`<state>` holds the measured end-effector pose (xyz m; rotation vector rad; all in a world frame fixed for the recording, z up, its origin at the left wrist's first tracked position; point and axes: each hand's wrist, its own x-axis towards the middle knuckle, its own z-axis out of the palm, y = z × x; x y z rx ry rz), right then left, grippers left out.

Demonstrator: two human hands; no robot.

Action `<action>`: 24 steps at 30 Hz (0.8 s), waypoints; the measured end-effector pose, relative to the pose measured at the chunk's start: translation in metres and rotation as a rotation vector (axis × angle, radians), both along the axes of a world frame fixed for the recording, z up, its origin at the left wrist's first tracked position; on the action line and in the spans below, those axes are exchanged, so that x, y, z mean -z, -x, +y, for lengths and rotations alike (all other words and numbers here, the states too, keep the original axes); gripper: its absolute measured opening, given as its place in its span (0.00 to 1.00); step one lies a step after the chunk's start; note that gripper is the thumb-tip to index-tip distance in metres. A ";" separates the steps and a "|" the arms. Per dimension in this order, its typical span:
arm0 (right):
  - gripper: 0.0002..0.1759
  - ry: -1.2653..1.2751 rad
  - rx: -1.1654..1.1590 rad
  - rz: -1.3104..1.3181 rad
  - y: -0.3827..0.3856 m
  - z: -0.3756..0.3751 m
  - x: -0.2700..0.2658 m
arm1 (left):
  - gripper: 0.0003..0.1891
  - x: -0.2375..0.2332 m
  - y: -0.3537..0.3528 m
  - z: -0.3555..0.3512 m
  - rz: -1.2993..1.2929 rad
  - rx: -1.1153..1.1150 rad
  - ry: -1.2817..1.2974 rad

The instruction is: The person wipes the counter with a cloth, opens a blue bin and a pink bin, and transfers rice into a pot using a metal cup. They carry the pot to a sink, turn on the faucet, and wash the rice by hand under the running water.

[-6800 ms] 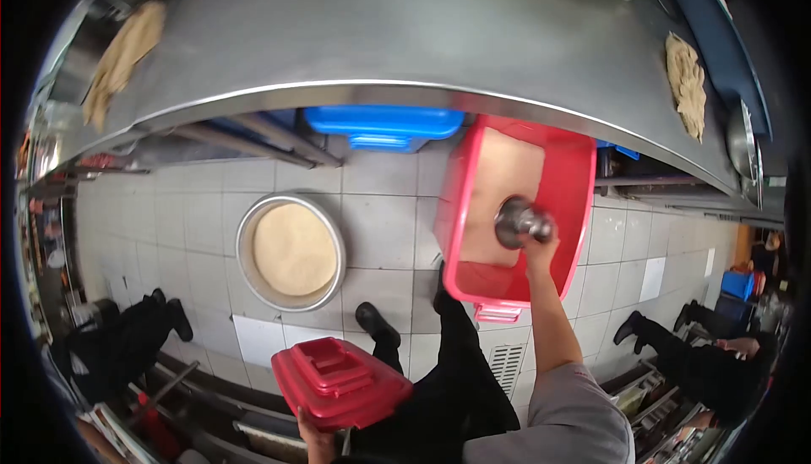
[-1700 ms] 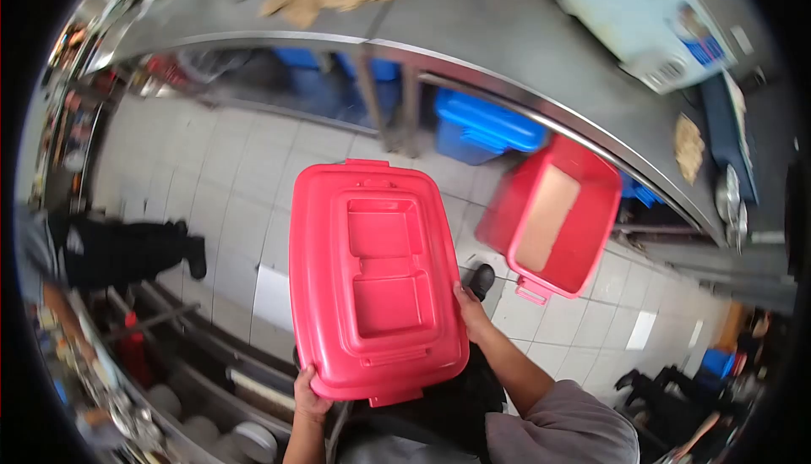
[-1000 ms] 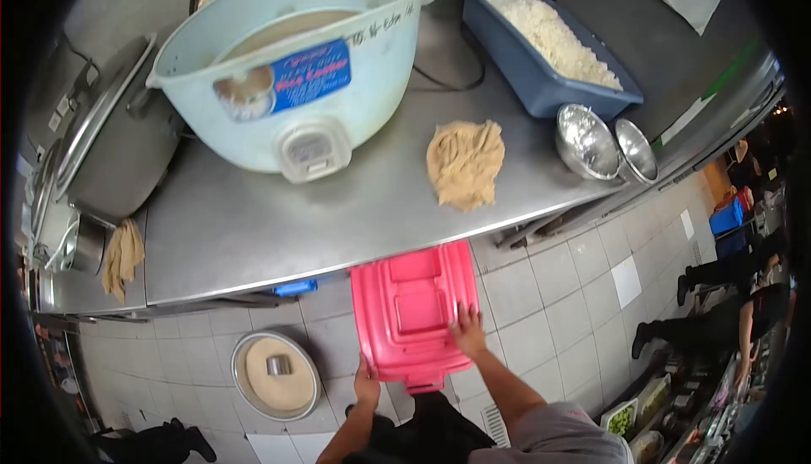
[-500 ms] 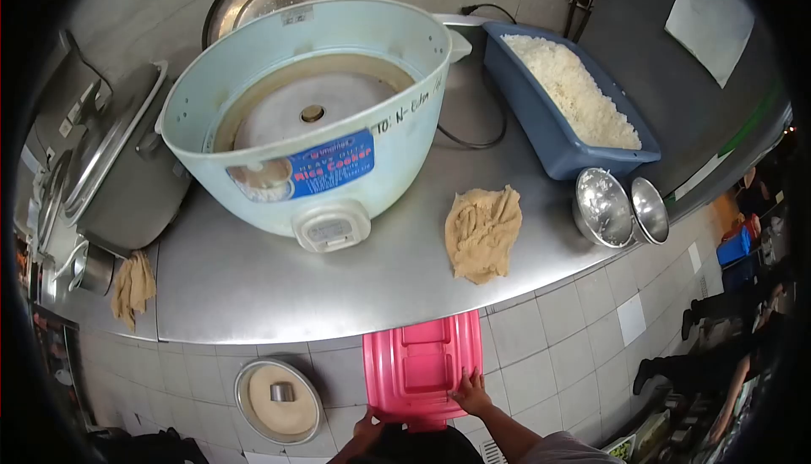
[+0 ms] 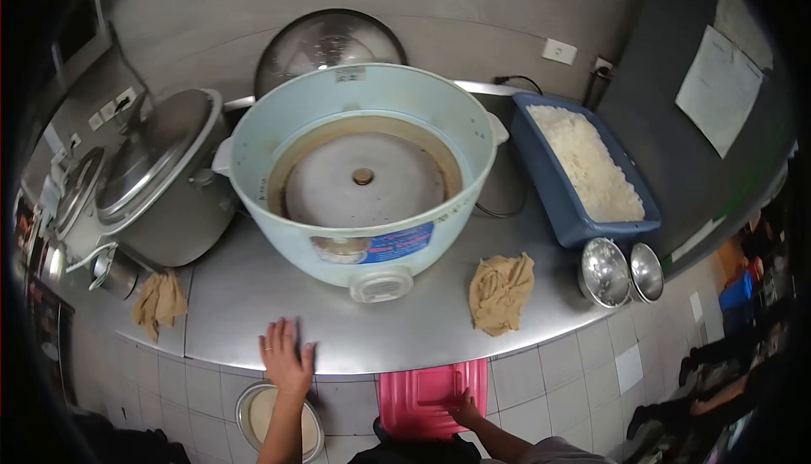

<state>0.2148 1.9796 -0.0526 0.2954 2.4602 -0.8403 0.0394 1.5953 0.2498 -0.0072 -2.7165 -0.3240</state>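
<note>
My left hand (image 5: pixel 285 357) is open, fingers spread, at the front edge of the steel counter (image 5: pixel 245 312), with a ring on one finger. Below it on the floor stands a round metal pot (image 5: pixel 246 409) of uncooked rice grains, partly covered by my left forearm. My right hand (image 5: pixel 465 412) grips the right side of a pink plastic lid (image 5: pixel 414 392) that lies low, partly under the counter. On the counter stands a large pale-blue rice cooker (image 5: pixel 287 240), uncovered, its inner pot absent and heating plate showing.
A blue tub of cooked rice (image 5: pixel 587 164) stands at the right, with two metal bowls (image 5: pixel 605 271) before it. A brown cloth (image 5: pixel 500 293) lies nearby; another cloth (image 5: pixel 160 299) hangs left. A large lidded cooker (image 5: pixel 173 215) stands left, and a round lid (image 5: pixel 329 40) leans on the wall.
My left hand has left the pink lid and come up to the counter edge. My right hand stays at the lid. The view has tilted up, and the scoop in the pot is now hidden.
</note>
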 end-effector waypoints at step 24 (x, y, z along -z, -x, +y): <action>0.27 0.029 -1.184 -0.163 0.143 -0.197 -0.105 | 0.32 0.021 -0.068 -0.008 0.080 -0.389 -0.218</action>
